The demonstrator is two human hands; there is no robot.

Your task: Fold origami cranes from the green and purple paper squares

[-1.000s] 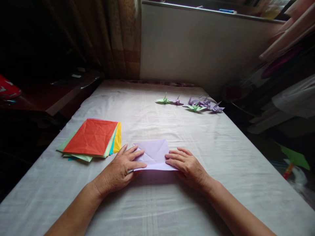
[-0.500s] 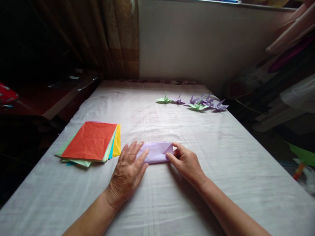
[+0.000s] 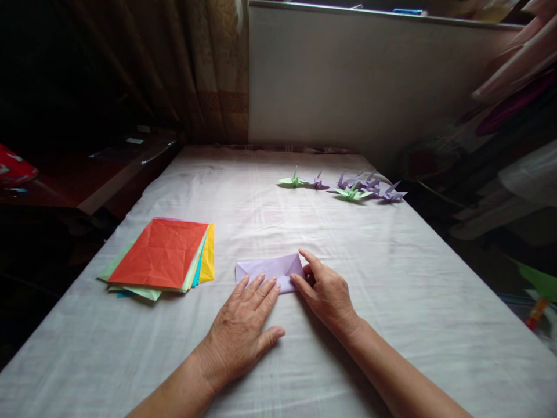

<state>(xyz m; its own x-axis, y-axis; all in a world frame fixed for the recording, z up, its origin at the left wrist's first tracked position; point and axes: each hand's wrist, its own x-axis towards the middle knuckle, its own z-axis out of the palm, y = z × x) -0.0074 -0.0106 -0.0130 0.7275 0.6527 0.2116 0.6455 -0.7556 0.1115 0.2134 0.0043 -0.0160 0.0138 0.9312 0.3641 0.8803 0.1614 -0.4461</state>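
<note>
A folded sheet of purple origami paper (image 3: pixel 267 267) lies as a long rectangle on the white cloth, with slanting creases near its ends. My left hand (image 3: pixel 246 325) rests flat across its near edge, fingers stretched out and thumb apart. At the paper's right end, my right hand (image 3: pixel 324 287) pinches it between thumb and fingers. To the left sits a stack of square coloured paper, with a creased red sheet (image 3: pixel 161 252) on top.
Several folded paper cranes stand at the far right of the cloth-covered table (image 3: pixel 391 278), among them a green crane (image 3: pixel 351 193) and a purple crane (image 3: pixel 393 193). A brown curtain (image 3: pixel 217 69) hangs behind. A dark side table (image 3: pixel 100 180) adjoins at the left.
My left hand has slid toward me and uncovered the paper's left end. The paper's top now looks flatter. My right hand stays at the right end.
</note>
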